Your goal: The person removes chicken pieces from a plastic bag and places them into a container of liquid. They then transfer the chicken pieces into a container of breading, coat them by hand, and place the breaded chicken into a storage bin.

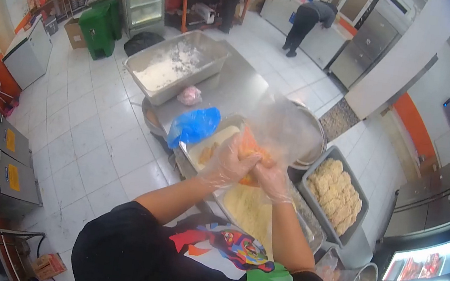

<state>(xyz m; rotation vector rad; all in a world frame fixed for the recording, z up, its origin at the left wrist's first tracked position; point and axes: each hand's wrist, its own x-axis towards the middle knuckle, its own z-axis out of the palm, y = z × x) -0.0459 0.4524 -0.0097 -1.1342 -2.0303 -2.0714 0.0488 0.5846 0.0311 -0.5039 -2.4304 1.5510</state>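
Observation:
Both my hands wear clear plastic gloves and meet above the metal trays. My left hand is closed around a clear plastic bag with orange, meat-like pieces at its lower end. Against it, my right hand is closed on the same bag; the bag's upper part is blurred. Below the hands, a tray holds pale yellow crumbs. Just beyond my left hand lies a metal tray with a pale coating and a few orange-brown pieces. A blue plastic bag rests at its far left corner.
To the right stands a grey bin of crumb-coated pieces, beside a round steel pot. A deep steel pan with white flour and a small pink bag sit on the steel table. Two people stand farther back.

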